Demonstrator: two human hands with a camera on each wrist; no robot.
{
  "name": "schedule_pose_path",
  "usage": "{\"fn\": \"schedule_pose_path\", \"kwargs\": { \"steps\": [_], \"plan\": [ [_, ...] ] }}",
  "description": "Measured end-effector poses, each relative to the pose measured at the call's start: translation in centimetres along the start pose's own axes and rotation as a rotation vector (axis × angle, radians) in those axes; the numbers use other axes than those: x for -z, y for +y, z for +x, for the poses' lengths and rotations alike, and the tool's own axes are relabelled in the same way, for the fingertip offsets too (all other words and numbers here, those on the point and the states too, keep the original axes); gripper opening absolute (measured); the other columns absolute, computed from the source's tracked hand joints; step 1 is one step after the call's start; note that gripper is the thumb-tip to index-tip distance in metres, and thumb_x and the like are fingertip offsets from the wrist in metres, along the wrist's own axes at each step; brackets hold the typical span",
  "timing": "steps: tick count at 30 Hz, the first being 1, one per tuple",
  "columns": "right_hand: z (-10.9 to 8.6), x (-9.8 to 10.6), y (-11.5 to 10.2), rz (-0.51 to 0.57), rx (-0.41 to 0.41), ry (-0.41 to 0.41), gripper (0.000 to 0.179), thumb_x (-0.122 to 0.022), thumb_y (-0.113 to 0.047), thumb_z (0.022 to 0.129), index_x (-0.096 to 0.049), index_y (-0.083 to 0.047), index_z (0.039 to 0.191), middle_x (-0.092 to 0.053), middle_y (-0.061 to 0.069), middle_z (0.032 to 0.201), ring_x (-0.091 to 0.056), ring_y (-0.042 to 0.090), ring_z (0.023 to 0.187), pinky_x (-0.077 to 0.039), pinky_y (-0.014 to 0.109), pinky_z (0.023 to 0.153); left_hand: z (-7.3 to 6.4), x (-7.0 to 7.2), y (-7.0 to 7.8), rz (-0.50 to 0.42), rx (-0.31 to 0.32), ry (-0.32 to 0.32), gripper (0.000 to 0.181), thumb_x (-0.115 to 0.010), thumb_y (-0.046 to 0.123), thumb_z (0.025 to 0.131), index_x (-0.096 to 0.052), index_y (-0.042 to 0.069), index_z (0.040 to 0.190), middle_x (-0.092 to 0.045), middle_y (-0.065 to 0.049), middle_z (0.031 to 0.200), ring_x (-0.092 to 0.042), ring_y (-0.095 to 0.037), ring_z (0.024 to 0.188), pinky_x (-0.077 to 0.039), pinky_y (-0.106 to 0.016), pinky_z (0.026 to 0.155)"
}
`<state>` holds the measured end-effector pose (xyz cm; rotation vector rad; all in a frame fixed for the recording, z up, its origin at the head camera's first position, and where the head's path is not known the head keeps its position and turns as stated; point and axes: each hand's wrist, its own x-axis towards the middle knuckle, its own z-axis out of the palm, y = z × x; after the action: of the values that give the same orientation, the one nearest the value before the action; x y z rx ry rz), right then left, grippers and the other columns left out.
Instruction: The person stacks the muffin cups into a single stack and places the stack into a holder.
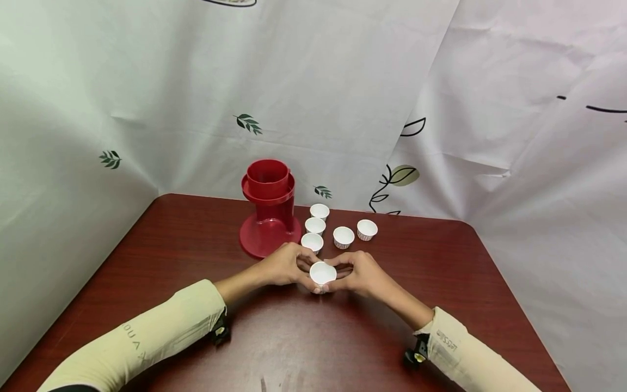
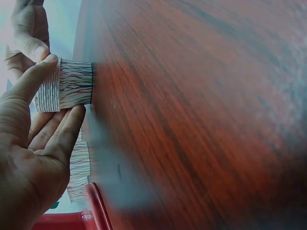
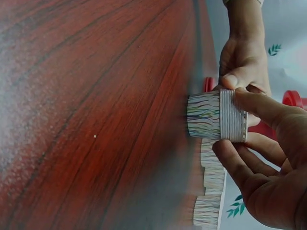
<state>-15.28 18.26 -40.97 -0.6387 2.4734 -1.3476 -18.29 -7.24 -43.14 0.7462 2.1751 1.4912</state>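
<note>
A nested stack of white paper cups (image 1: 323, 273) stands upright on the table in front of me, its wavy coloured stripes and layered rims plain in the left wrist view. My left hand (image 1: 286, 265) grips the stack from the left, thumb at the near side of the rims and fingers round the far side. From the right, my right hand (image 1: 364, 274) holds the same stack with its thumb and fingers. The two thumbs meet near the front in the head view. Just beyond the hands, several single cups (image 1: 343, 238) stand mouth up.
A red plastic stand (image 1: 268, 212) with a round base and a cup-like top is behind my left hand. The dark red-brown table (image 1: 196, 239) ends at the back against a white curtain (image 1: 313, 81) with leaf prints.
</note>
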Motion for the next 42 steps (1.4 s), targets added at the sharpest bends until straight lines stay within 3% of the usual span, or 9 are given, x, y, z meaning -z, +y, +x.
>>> {"fn": "schedule_pose_path", "kwargs": {
  "steps": [11, 19, 25, 29, 36, 42],
  "plan": [
    [-0.1, 0.0, -0.1, 0.031, -0.006, -0.015, 0.049, -0.101, -0.018, 0.084, -0.084, -0.011, 0.129, -0.088, 0.006, 0.118, -0.086, 0.017, 0.103, -0.067, 0.021, 0.087, 0.3, 0.1, -0.2, 0.002, 0.001, -0.016, 0.047, -0.103, 0.011, 0.077, -0.084, 0.005, 0.119, -0.088, -0.005, 0.109, -0.085, -0.014, 0.104, -0.067, -0.024, 0.092],
    [-0.2, 0.1, 0.4, 0.035, 0.003, -0.012, 0.064, -0.102, -0.022, 0.085, -0.076, -0.005, 0.141, -0.085, 0.014, 0.126, -0.086, 0.020, 0.107, -0.069, 0.026, 0.091, 0.0, 0.3, -0.2, 0.062, 0.007, -0.008, 0.049, -0.104, 0.017, 0.078, -0.083, 0.009, 0.122, -0.087, -0.002, 0.108, -0.084, -0.012, 0.103, -0.067, -0.025, 0.093],
    [-0.2, 0.8, 0.5, 0.001, -0.005, 0.013, 0.064, -0.100, -0.024, 0.086, -0.076, -0.001, 0.140, -0.085, 0.015, 0.123, -0.085, 0.024, 0.110, -0.069, 0.031, 0.095, -0.2, 0.2, 0.0, 0.114, 0.008, 0.016, 0.052, -0.105, 0.021, 0.077, -0.083, 0.012, 0.124, -0.086, 0.002, 0.106, -0.081, -0.008, 0.098, -0.066, -0.022, 0.093],
    [-0.2, 1.6, 0.4, -0.023, -0.042, 0.054, 0.059, -0.097, -0.030, 0.090, -0.078, -0.003, 0.138, -0.085, 0.013, 0.124, -0.084, 0.024, 0.112, -0.069, 0.035, 0.096, -0.3, 0.1, -0.2, 0.064, 0.008, 0.019, 0.053, -0.104, 0.014, 0.078, -0.081, 0.006, 0.126, -0.085, -0.003, 0.110, -0.082, -0.011, 0.100, -0.067, -0.024, 0.095],
    [-0.1, 3.1, 0.6, -0.031, -0.063, 0.113, 0.053, -0.092, -0.034, 0.095, -0.080, -0.006, 0.138, -0.084, 0.015, 0.131, -0.084, 0.019, 0.111, -0.065, 0.024, 0.092, -0.3, 0.0, -0.1, -0.032, 0.026, 0.009, 0.062, -0.102, 0.003, 0.078, -0.075, -0.002, 0.135, -0.081, -0.014, 0.123, -0.081, -0.018, 0.108, -0.069, -0.033, 0.098],
    [-0.2, 4.2, 0.8, -0.063, -0.087, 0.149, 0.052, -0.090, -0.037, 0.096, -0.080, -0.006, 0.136, -0.087, 0.008, 0.121, -0.083, 0.018, 0.109, -0.065, 0.031, 0.094, -0.3, -0.1, -0.1, -0.033, -0.004, -0.001, 0.071, -0.101, 0.006, 0.082, -0.070, -0.005, 0.145, -0.080, -0.018, 0.131, -0.081, -0.020, 0.114, -0.068, -0.033, 0.101]
  ]
}}
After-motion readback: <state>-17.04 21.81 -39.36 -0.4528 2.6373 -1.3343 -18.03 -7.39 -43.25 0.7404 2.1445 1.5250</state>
